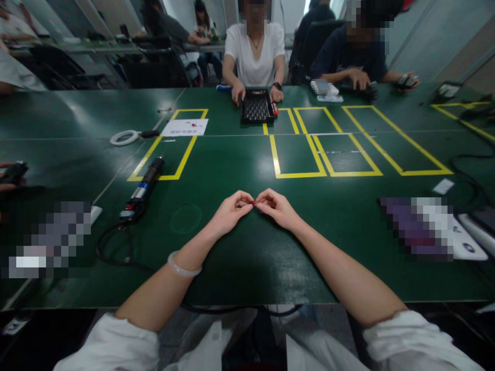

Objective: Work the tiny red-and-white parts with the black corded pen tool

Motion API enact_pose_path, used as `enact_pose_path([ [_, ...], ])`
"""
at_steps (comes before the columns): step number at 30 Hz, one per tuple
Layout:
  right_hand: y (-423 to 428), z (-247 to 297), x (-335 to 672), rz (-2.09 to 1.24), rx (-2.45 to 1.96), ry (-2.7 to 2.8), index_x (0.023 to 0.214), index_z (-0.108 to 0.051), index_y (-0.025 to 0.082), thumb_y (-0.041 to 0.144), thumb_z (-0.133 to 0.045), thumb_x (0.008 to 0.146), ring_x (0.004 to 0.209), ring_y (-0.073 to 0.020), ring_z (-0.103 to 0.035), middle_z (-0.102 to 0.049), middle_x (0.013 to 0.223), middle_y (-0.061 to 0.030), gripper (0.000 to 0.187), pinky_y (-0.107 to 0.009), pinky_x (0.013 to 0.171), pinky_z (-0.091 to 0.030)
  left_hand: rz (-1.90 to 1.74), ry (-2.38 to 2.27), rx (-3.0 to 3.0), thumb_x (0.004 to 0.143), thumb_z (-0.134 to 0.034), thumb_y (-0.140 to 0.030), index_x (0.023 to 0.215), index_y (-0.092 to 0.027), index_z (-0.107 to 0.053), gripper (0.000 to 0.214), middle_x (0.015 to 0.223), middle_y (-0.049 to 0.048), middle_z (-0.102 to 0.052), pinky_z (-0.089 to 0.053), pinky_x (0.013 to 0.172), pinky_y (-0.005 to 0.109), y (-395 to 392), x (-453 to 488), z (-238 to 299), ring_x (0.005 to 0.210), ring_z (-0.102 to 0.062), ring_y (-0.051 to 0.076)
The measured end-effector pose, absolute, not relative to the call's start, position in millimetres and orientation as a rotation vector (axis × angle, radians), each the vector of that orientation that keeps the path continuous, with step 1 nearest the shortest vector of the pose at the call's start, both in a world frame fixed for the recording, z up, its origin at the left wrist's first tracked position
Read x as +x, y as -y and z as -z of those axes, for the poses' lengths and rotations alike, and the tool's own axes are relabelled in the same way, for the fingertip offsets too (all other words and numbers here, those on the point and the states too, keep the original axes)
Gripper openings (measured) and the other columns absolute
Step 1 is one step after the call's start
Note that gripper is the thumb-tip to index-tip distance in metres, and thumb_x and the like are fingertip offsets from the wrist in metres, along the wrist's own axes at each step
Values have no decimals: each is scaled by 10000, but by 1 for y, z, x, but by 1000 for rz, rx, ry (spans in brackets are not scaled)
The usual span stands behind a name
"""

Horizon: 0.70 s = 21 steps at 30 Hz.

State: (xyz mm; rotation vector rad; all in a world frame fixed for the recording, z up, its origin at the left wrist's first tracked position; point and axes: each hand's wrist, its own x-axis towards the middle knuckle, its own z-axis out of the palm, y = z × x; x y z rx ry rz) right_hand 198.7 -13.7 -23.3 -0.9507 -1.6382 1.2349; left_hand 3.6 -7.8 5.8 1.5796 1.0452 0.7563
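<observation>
My left hand (232, 212) and my right hand (281, 210) meet almost fingertip to fingertip above the green table (240, 268). Thumb and forefinger of the left hand are pinched, with a tiny red piece (252, 203) showing at their tips. The right hand is pinched the same way, and a tiny orange-red piece (258, 202) shows at its fingertips. Both pieces are too small for me to tell their kind, or whether they touch. A pale bangle (183, 267) circles my left wrist.
An electric screwdriver (145, 185) with a black cable lies to the left. Yellow tape rectangles (301, 176) mark the table. Across from me, a person holds a black tray (257, 107). A paper sheet (185, 127) and a white cable coil (124, 137) lie at the left; a blurred-out flat object (417, 226) lies right.
</observation>
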Motion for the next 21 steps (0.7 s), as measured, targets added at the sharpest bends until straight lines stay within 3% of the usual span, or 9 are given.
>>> enact_pose_path([
  [4,15,21,199,-1119,-952,1730,930,-584,194,374,-622,872,658,-111,-500,-562,788,5,192,-249,619,-428,-792,-1057,1564,795,-663,-337,1027,-168,-586,298,1000,64,-648,-481,868,333,6,2,-2,941,-622,184],
  [11,15,22,198,-1083,-973,1728,1006,-562,202,327,-661,828,645,-111,-515,-574,788,11,239,-242,591,-429,-799,-1040,1547,784,-681,-322,969,-170,-575,262,984,51,-633,-486,780,289,7,2,-1,897,-627,163],
  [15,14,25,198,-1080,-994,1737,956,-579,188,306,-660,831,613,-102,-500,-556,746,20,190,-237,574,-416,-802,-1039,1562,789,-675,-305,956,-171,-568,240,972,54,-638,-488,773,284,9,4,-2,894,-634,162],
  [21,15,23,199,-913,-960,1824,944,-583,192,220,-631,840,675,-108,-537,-561,831,-1,118,-239,604,-435,-801,-1060,1603,793,-669,-288,950,-160,-568,227,960,44,-639,-486,779,272,9,5,-3,874,-630,143],
])
